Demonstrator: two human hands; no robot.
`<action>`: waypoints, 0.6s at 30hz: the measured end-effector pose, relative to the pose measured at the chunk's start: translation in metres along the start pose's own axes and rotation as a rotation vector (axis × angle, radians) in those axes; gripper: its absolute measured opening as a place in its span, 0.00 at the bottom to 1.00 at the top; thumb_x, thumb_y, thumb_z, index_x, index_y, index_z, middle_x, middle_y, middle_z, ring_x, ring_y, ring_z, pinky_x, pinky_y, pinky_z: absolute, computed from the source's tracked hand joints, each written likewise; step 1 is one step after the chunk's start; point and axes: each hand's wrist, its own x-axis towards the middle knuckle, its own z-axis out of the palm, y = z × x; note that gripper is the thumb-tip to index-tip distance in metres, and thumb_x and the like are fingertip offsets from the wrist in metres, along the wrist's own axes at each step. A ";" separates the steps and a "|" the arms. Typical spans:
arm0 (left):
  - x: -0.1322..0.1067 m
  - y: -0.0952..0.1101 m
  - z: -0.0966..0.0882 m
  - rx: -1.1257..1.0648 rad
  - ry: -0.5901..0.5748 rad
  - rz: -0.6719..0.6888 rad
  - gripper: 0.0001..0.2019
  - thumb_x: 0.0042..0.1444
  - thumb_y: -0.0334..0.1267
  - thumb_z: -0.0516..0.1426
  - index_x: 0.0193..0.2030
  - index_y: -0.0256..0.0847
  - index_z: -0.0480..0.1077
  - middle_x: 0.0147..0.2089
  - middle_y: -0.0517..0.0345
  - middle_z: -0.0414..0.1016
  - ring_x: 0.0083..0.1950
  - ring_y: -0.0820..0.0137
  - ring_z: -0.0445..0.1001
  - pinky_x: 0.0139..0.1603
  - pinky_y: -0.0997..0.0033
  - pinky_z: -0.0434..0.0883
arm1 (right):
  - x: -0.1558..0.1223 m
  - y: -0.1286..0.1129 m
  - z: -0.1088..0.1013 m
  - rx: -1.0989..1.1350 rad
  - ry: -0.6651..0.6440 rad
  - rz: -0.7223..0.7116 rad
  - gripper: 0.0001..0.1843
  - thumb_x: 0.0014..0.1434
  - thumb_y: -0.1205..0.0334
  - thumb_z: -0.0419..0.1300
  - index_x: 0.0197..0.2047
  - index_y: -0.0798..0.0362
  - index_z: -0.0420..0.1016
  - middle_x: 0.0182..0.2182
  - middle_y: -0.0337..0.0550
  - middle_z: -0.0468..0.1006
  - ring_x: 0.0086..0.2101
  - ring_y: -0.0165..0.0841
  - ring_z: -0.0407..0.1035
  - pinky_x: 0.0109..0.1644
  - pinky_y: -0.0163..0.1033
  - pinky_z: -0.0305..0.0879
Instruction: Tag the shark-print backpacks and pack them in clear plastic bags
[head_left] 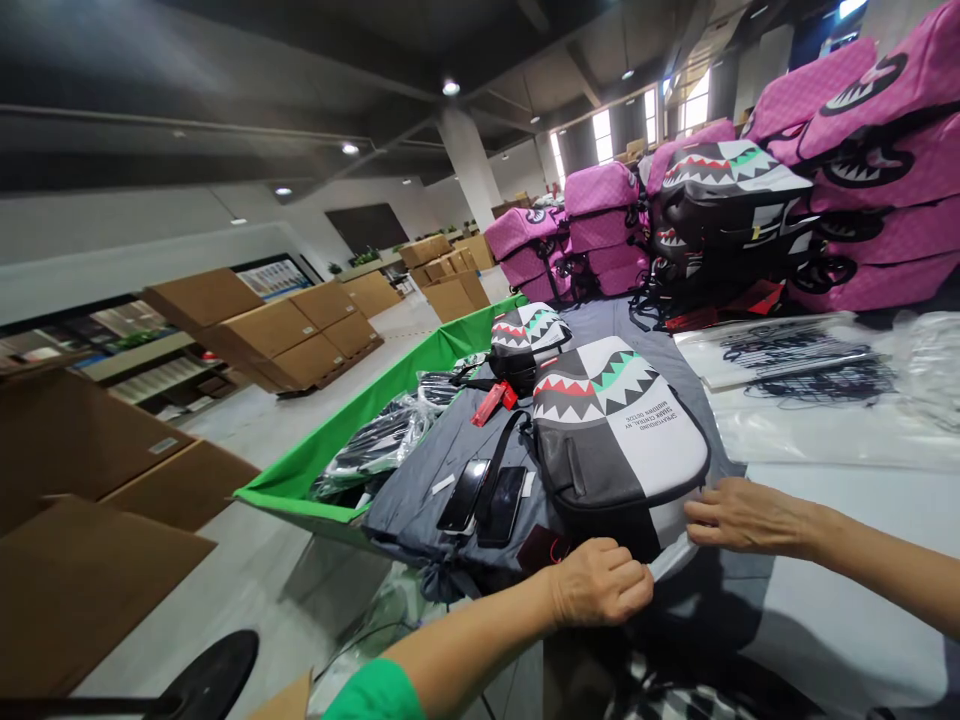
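A shark-print backpack [619, 430] lies on the counter [832, 510], lower centre-right of the frame, its lower end in clear plastic [670, 558]. The left hand [600, 582] is closed, gripping the plastic's edge. The right hand [742, 515] is half open, its fingers [709, 510] against the plastic. A smaller shark-print backpack [527, 342] lies just beyond, beside a gray bag [420, 500]. A green-rimmed bin [360, 440] stands left, pink backpacks [825, 130] are stacked upper right, and cardboard boxes [270, 340] sit upper left.
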 end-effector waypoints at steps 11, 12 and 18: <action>-0.039 0.034 0.033 0.075 0.125 -0.093 0.10 0.61 0.30 0.59 0.49 0.39 0.73 0.36 0.59 0.78 0.32 0.75 0.73 0.35 0.71 0.73 | -0.030 -0.069 0.060 0.022 0.483 0.502 0.15 0.65 0.77 0.49 0.43 0.49 0.72 0.34 0.41 0.78 0.31 0.29 0.72 0.34 0.33 0.67; -0.045 0.034 0.032 0.058 0.089 -0.092 0.11 0.61 0.30 0.59 0.50 0.39 0.73 0.38 0.58 0.78 0.35 0.74 0.74 0.39 0.70 0.75 | -0.030 -0.075 0.066 0.025 0.504 0.553 0.15 0.64 0.76 0.50 0.44 0.49 0.73 0.35 0.41 0.78 0.32 0.30 0.73 0.35 0.33 0.68; -0.043 0.042 0.021 -0.141 0.015 -0.149 0.12 0.64 0.31 0.51 0.31 0.43 0.71 0.29 0.59 0.74 0.24 0.73 0.67 0.25 0.70 0.73 | -0.013 -0.101 0.072 0.438 0.644 0.948 0.09 0.63 0.67 0.52 0.44 0.48 0.71 0.38 0.45 0.75 0.30 0.33 0.72 0.31 0.36 0.71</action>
